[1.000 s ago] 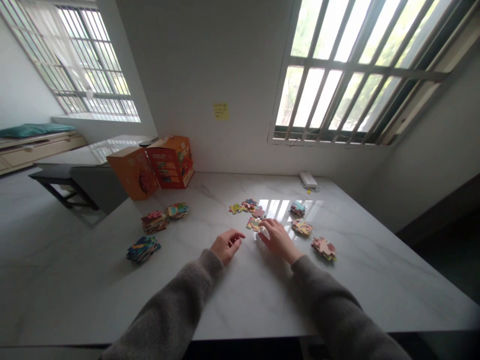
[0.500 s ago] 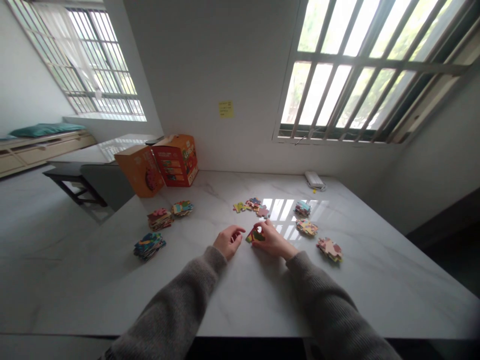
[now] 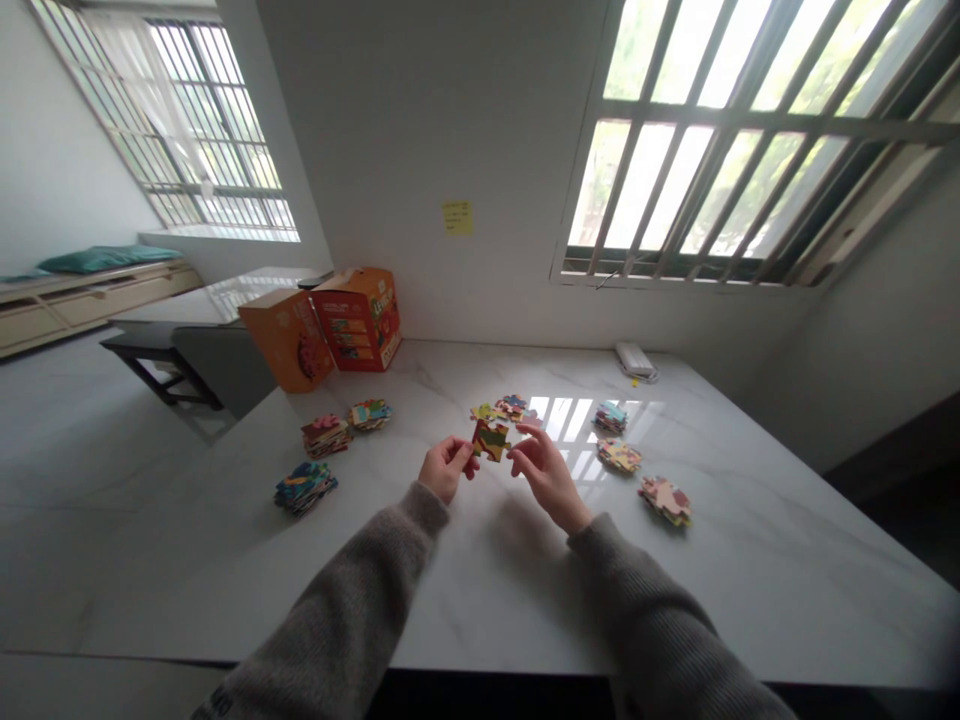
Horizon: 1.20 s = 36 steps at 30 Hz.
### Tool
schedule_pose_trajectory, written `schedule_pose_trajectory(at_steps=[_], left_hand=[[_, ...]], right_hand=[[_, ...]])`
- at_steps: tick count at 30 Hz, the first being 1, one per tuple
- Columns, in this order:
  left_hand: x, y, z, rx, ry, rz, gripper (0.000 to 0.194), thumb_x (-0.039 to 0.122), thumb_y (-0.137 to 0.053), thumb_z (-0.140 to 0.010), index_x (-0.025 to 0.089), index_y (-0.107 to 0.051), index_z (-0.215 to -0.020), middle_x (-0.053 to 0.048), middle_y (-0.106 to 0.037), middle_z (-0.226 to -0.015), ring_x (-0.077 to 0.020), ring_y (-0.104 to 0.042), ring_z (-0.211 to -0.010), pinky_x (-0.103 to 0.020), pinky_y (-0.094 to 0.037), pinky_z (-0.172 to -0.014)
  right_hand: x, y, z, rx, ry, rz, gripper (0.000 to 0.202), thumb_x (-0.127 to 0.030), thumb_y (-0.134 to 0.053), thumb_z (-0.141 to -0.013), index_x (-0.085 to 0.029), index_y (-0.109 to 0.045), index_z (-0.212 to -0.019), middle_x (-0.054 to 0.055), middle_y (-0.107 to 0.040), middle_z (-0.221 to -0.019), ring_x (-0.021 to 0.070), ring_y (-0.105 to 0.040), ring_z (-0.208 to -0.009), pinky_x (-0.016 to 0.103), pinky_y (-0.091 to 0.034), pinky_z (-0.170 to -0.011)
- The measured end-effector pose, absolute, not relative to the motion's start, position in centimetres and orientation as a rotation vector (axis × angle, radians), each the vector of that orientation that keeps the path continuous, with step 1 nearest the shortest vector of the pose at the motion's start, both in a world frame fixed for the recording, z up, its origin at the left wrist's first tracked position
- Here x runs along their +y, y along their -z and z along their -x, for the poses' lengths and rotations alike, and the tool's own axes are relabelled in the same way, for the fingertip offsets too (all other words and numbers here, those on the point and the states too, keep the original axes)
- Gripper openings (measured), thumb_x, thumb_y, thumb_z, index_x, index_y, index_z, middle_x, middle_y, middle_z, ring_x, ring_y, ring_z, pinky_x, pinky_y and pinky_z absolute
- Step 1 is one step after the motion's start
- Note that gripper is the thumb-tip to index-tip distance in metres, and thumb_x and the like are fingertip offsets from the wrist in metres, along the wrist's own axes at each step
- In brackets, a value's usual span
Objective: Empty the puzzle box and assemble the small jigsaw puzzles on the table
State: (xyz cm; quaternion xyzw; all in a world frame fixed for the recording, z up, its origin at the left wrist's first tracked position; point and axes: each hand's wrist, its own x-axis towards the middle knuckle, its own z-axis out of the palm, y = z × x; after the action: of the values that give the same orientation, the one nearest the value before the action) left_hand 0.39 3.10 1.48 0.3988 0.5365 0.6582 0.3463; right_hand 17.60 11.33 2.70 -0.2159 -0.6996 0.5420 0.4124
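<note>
My left hand (image 3: 448, 468) pinches the left edge of a puzzle piece (image 3: 490, 440), green and yellow with dark red, raised above the table. Close by the piece's right edge is my right hand (image 3: 551, 480). Its thumb and forefinger are apart; whether a fingertip touches the piece I cannot tell. Just beyond the held piece lie loose puzzle pieces (image 3: 513, 406) on the tabletop, partly hidden by it and by my right fingers.
Stacks of puzzle pieces stand at the left: a blue stack (image 3: 304, 487), a red stack (image 3: 325, 435) and a teal-yellow stack (image 3: 370, 414). More stacks (image 3: 665, 500) stand at the right. An orange box (image 3: 360, 318) and a white power strip (image 3: 634, 358) are at the back of the marble table (image 3: 480, 610).
The puzzle piece has passed from my right hand to my left and turned its patterned face towards me. My right fingers have let go and spread. The view has shifted slightly.
</note>
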Motion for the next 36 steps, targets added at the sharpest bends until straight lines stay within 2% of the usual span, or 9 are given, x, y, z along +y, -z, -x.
schedule_pose_trajectory(at_steps=[5, 10, 13, 15, 17, 21, 29, 32, 36], left_hand=[[3.3, -1.2, -0.4, 1.317, -1.735, -0.916, 0.047, 0.058, -0.07, -0.072, 0.014, -0.055, -0.079, -0.004, -0.066, -0.063, -0.0112, -0.056, -0.048, -0.027, -0.048, -0.052], [2.8, -0.8, -1.2, 1.324, -1.487, -1.124, 0.04, 0.053, -0.065, -0.079, 0.014, -0.055, -0.079, -0.004, -0.065, -0.063, -0.0127, -0.059, -0.053, -0.029, -0.049, -0.057], [2.3, -0.7, -1.3, 1.434, -1.481, -1.356, 0.039, 0.04, -0.063, -0.083, 0.014, -0.056, -0.111, -0.003, -0.065, -0.077, -0.0122, -0.06, -0.062, -0.028, -0.051, -0.063], [2.0, -0.7, -1.1, 1.533, -1.513, -1.598, 0.059, 0.031, -0.065, -0.081, 0.018, -0.043, -0.135, -0.006, -0.064, -0.099, -0.0143, -0.062, -0.076, -0.029, -0.052, -0.069], [1.8, -0.7, -0.8, 1.589, -1.47, -1.895, 0.072, 0.026, -0.067, -0.078, 0.022, -0.037, -0.143, -0.011, -0.058, -0.12, -0.02, -0.061, -0.096, -0.033, -0.052, -0.08], [2.0, -0.2, 0.1, 1.639, -1.281, -2.244, 0.071, 0.029, -0.069, -0.079, 0.023, -0.041, -0.143, -0.012, -0.056, -0.125, -0.0276, -0.054, -0.113, -0.044, -0.046, -0.098], [1.7, -0.1, 1.2, 1.842, -0.93, -2.447, 0.054, 0.045, -0.073, -0.078, 0.019, -0.055, -0.122, -0.008, -0.066, -0.099, -0.0245, -0.061, -0.091, -0.038, -0.047, -0.082], [1.0, -1.8, 2.3, 2.171, -0.89, -2.358, 0.056, 0.055, -0.077, -0.071, 0.019, -0.058, -0.109, -0.008, -0.066, -0.097, -0.0265, -0.061, -0.092, -0.04, -0.043, -0.083], [0.3, -5.6, 7.0, 2.751, -0.782, -2.044, 0.056, 0.065, -0.066, -0.077, 0.018, -0.058, -0.106, -0.012, -0.063, -0.106, -0.0305, -0.055, -0.103, -0.043, -0.038, -0.089]], right_hand=[[11.0, -2.4, -17.6, -1.852, -1.173, 0.527, 0.034, -0.041, -0.06, -0.09, -0.025, -0.055, -0.119, 0.004, -0.066, -0.093, 0.0175, -0.063, -0.074, 0.036, -0.054, -0.074], [11.0, -2.4, -17.3, -1.696, -1.257, 0.566, 0.021, -0.042, -0.06, -0.09, -0.024, -0.059, -0.102, 0.004, -0.067, -0.087, 0.0179, -0.062, -0.07, 0.035, -0.054, -0.065], [11.3, -2.5, -17.4, -1.667, -1.288, 0.59, 0.022, -0.042, -0.06, -0.089, -0.023, -0.061, -0.099, 0.004, -0.067, -0.086, 0.0181, -0.061, -0.069, 0.034, -0.053, -0.061], [11.4, -2.5, -17.6, -1.695, -1.297, 0.61, 0.021, -0.041, -0.059, -0.089, -0.022, -0.062, -0.098, 0.004, -0.067, -0.085, 0.0177, -0.061, -0.069, 0.033, -0.053, -0.06], [11.4, -2.3, -17.7, -1.746, -1.303, 0.623, 0.02, -0.039, -0.057, -0.089, -0.022, -0.063, -0.097, 0.004, -0.066, -0.083, 0.0169, -0.061, -0.068, 0.032, -0.053, -0.061], [11.1, -1.7, -17.6, -1.838, -1.31, 0.604, 0.02, -0.037, -0.055, -0.09, -0.021, -0.064, -0.096, 0.002, -0.062, -0.075, 0.0142, -0.056, -0.061, 0.029, -0.049, -0.055], [10.6, -1.2, -17.2, -1.811, -1.45, 0.546, 0.026, -0.042, -0.056, -0.091, -0.022, -0.054, -0.108, -0.004, -0.051, -0.072, 0.009, -0.047, -0.052, 0.021, -0.037, -0.045], [10.5, -1.4, -17.3, -1.814, -1.438, 0.546, 0.031, -0.043, -0.053, -0.093, -0.023, -0.052, -0.117, -0.002, -0.055, -0.081, 0.0101, -0.05, -0.055, 0.023, -0.041, -0.046], [10.6, -1.5, -17.6, -1.826, -1.384, 0.592, 0.031, -0.041, -0.052, -0.093, -0.022, -0.052, -0.117, 0.0, -0.057, -0.084, 0.0115, -0.052, -0.06, 0.024, -0.045, -0.052]])
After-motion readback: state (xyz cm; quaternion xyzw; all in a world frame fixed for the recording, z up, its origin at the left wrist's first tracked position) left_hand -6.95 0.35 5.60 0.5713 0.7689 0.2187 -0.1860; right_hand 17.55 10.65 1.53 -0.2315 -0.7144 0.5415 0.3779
